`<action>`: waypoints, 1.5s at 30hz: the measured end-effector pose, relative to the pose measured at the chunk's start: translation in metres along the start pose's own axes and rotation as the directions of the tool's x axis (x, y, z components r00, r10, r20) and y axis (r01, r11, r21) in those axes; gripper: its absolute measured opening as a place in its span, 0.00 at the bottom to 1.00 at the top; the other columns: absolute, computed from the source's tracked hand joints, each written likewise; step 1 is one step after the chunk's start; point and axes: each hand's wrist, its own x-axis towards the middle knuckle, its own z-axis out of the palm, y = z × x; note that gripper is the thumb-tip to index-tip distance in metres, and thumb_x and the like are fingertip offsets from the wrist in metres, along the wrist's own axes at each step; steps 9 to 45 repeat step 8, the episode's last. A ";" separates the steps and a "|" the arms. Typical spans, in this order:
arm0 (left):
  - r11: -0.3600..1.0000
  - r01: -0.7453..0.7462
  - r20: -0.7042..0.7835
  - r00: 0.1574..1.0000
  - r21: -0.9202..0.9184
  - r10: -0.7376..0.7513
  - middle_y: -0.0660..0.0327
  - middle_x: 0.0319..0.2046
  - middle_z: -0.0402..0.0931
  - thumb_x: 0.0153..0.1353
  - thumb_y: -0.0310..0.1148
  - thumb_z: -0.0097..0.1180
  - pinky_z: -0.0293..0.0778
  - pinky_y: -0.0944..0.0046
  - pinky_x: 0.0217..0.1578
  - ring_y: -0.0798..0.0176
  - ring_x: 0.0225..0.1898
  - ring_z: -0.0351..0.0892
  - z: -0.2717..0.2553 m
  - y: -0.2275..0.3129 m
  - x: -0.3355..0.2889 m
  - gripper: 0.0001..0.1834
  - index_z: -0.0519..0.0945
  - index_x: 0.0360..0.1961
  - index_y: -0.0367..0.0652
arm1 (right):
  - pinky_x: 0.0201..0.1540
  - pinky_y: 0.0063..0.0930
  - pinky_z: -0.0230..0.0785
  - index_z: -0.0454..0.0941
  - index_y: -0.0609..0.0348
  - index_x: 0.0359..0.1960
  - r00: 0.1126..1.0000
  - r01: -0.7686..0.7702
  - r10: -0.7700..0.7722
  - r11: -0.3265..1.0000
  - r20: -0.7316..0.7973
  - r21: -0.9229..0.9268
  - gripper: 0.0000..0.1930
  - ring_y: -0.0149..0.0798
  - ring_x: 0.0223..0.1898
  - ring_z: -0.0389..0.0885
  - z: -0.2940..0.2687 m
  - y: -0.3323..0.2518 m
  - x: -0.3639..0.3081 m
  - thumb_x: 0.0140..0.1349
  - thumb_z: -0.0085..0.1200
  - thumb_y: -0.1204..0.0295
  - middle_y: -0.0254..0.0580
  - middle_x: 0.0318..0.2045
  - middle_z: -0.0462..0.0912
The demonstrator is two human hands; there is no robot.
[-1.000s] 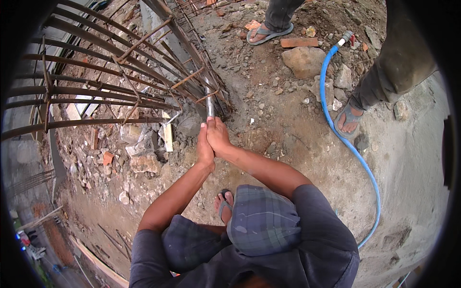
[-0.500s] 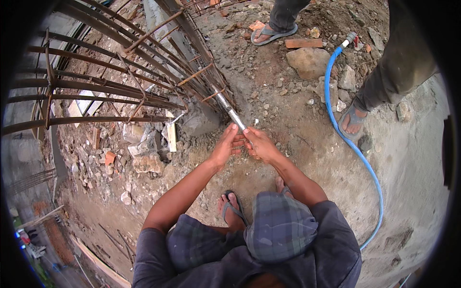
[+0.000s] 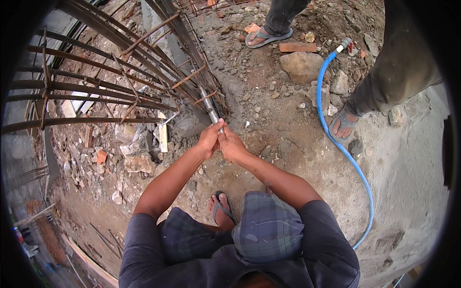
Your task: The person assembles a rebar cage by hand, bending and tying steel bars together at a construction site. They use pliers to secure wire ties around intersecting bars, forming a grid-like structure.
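Observation:
A silvery metal tube (image 3: 210, 108) slants from my hands up into the rebar cage (image 3: 115, 79). My left hand (image 3: 208, 140) is closed about its near end. Pressed up against it, my right hand (image 3: 232, 146) also grips that end, and both hide the tube's tail. The tube's far end lies among the rusty bars near the foot of the cage, so its tip is hard to make out. Wet-looking concrete (image 3: 189, 124) surrounds the base of the bars.
A blue hose (image 3: 359, 168) with a red-handled valve (image 3: 346, 44) curves along the right. Another person's sandalled feet (image 3: 344, 126) stand beside it. A large stone (image 3: 301, 66) and a brick (image 3: 297, 47) lie beyond. Rubble (image 3: 139, 161) covers the ground at left.
My hands, loosely around the tube with fingers partly spread before, have come together and closed on its near end. Other things appear shifted slightly left in the view.

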 end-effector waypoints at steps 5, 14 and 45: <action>0.995 -0.009 0.052 0.999 0.098 0.004 0.57 0.43 0.80 0.75 0.53 0.51 0.79 0.53 0.48 0.59 0.46 0.81 -0.016 0.014 0.010 0.25 0.77 0.54 0.40 | 0.11 0.29 0.56 0.64 0.42 0.70 0.972 -0.227 0.204 0.943 0.115 0.244 0.19 0.27 0.12 0.62 0.000 -0.046 -0.013 0.81 0.37 0.60 0.33 0.22 0.67; 0.986 0.027 0.249 0.966 0.164 -0.068 0.55 0.50 0.79 0.73 0.55 0.53 0.77 0.51 0.58 0.55 0.54 0.81 -0.035 0.028 0.008 0.28 0.74 0.59 0.39 | 0.10 0.29 0.56 0.60 0.39 0.70 0.969 -0.238 0.175 0.840 0.173 0.488 0.22 0.26 0.12 0.61 0.002 -0.041 -0.012 0.79 0.44 0.54 0.32 0.23 0.67; 0.986 0.027 0.249 0.966 0.164 -0.068 0.55 0.50 0.79 0.73 0.55 0.53 0.77 0.51 0.58 0.55 0.54 0.81 -0.035 0.028 0.008 0.28 0.74 0.59 0.39 | 0.10 0.29 0.56 0.60 0.39 0.70 0.969 -0.238 0.175 0.840 0.173 0.488 0.22 0.26 0.12 0.61 0.002 -0.041 -0.012 0.79 0.44 0.54 0.32 0.23 0.67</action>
